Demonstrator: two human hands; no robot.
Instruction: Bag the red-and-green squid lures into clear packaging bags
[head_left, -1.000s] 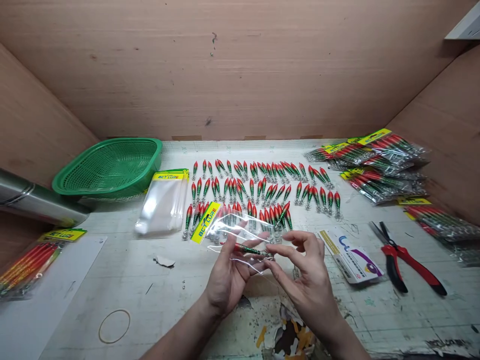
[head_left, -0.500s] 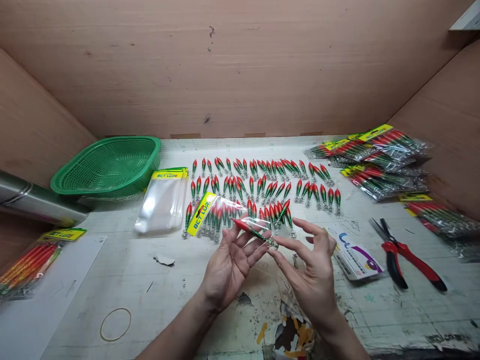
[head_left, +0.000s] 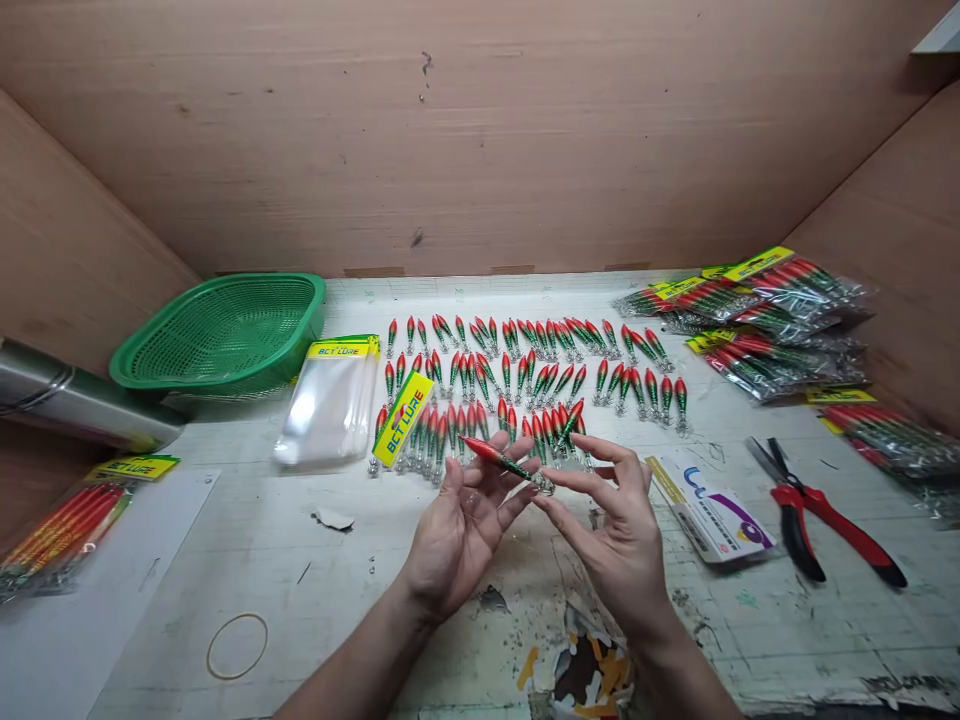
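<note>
- Hooks (head_left: 544, 486) at one end of the tilted lure (head_left: 487, 452) meet the right hand's (head_left: 622, 535) finger-and-thumb pinch; a light grip suits their points.
- Left hand (head_left: 454, 535) lies open, palm up, beneath; relaxed fingers should avoid snagging.
- Loose lures (head_left: 466, 372) and a yellow-headed bag (head_left: 403, 420) crowd just beyond.
- Pliers (head_left: 793, 492) and a printed packet (head_left: 709, 510) sit rightward, a green basket (head_left: 217, 385) leftward.

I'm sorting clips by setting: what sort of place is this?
Probably a packing bench for fishing lures: loose lures in rows, clear bags stacked at the left and filled packets piled at the right.
</note>
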